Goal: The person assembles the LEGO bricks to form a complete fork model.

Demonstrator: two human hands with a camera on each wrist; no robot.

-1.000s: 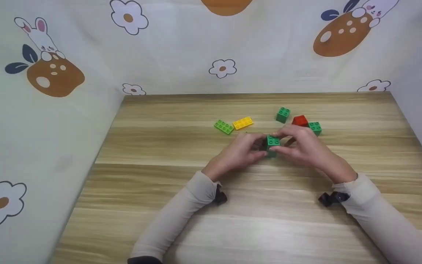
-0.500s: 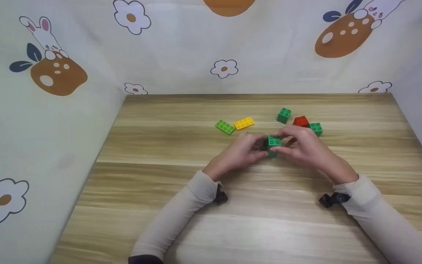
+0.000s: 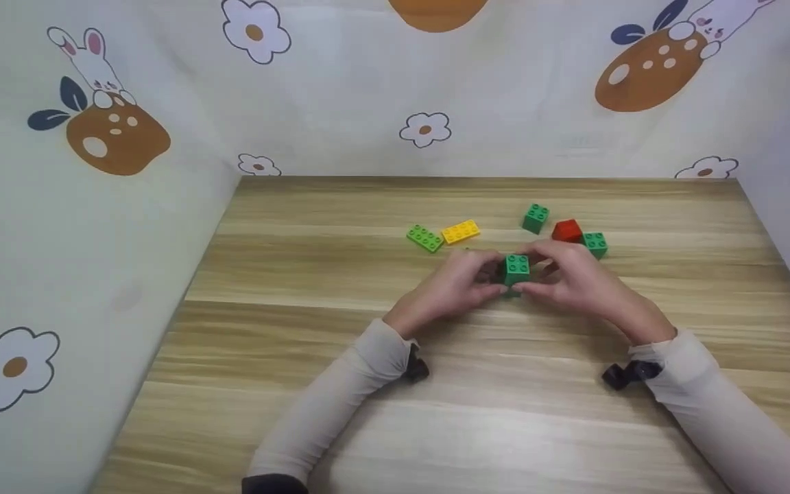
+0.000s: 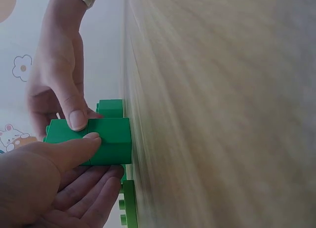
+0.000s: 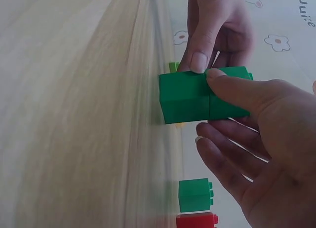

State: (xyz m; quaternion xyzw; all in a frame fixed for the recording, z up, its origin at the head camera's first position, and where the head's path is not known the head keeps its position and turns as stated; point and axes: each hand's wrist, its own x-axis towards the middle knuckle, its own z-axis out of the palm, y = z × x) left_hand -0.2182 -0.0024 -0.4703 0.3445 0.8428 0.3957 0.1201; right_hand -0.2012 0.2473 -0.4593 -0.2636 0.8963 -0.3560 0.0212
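Two green building bricks (image 3: 517, 267) stand stacked upright on the table between my hands, their seam visible in both wrist views. My left hand (image 3: 446, 285) pinches the stack from the left. In the left wrist view its thumb lies by the seam on the lower brick (image 4: 112, 149). From the right, my right hand (image 3: 577, 278) holds the stack, with its thumb on the upper brick (image 5: 232, 102) close to the seam. In the right wrist view, the lower fingers of that hand are spread below the stack. Studs show on top of the upper brick.
Behind the hands lie a light green flat brick (image 3: 424, 238) and a yellow flat brick (image 3: 461, 232). Farther right are a green brick (image 3: 535, 218), a red brick (image 3: 566, 231) and another green brick (image 3: 595, 245). A patterned cloth wall (image 3: 340, 82) borders the wooden table (image 3: 285, 261).
The right thumb has slid lower on the stack, showing more of the upper brick's front. The head view has shifted slightly; the loose bricks keep their arrangement.
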